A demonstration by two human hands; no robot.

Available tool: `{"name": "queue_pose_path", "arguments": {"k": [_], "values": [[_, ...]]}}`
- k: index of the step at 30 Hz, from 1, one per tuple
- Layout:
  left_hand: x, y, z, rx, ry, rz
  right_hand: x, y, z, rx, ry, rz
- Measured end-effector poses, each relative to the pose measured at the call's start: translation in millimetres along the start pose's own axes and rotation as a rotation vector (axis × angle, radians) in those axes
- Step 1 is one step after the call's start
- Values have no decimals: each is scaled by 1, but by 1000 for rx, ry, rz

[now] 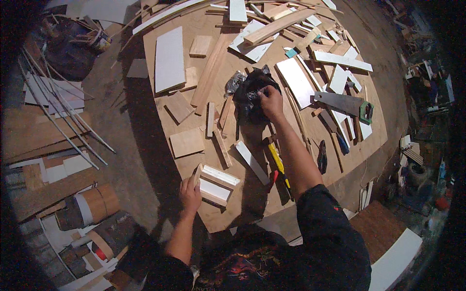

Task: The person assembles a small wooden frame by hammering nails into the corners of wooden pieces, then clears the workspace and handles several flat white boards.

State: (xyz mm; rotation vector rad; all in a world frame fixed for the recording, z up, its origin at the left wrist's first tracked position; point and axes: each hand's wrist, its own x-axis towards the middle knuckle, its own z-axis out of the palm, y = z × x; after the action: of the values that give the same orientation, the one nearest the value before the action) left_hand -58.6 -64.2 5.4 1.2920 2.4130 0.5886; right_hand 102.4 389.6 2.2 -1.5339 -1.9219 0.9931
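Note:
My left hand grips the end piece of a small wooden frame with white strips, which lies near the table's front edge. Farther off, my right hand is over a crumpled black plastic bag, its fingers drawn together at the bag's top. What they pinch, if anything, is too small to make out. A clear plastic bag touches the black one on the left. Below my right forearm lies a hammer with a yellow and black handle. Left of it is a narrow white strip.
A handsaw with a green handle rests on white boards at the right. Pliers lie near the front right edge. Wood offcuts and a long plank cover much of the plywood table. Long thin rods stand over scraps at far left.

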Motion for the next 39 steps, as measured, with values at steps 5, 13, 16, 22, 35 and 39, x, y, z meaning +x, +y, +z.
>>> {"name": "queue_pose_path", "arguments": {"k": [5,13,16,22,35,39], "values": [[26,11,-18,24,18,131,-4,13,-5,566,-24,-78],[54,23,-27,23,-40,237,-10,-19,-13,-304,-30,-165],[54,27,-30,4,-49,221,3,-21,2,-386,-14,-226],[49,23,-23,-44,-59,163,5,-38,12,-456,-78,-68],[50,29,-18,-42,75,207,9,-14,15,-380,-34,-93],[47,27,-16,-58,58,159,4,-17,8,-285,-42,12]]}}
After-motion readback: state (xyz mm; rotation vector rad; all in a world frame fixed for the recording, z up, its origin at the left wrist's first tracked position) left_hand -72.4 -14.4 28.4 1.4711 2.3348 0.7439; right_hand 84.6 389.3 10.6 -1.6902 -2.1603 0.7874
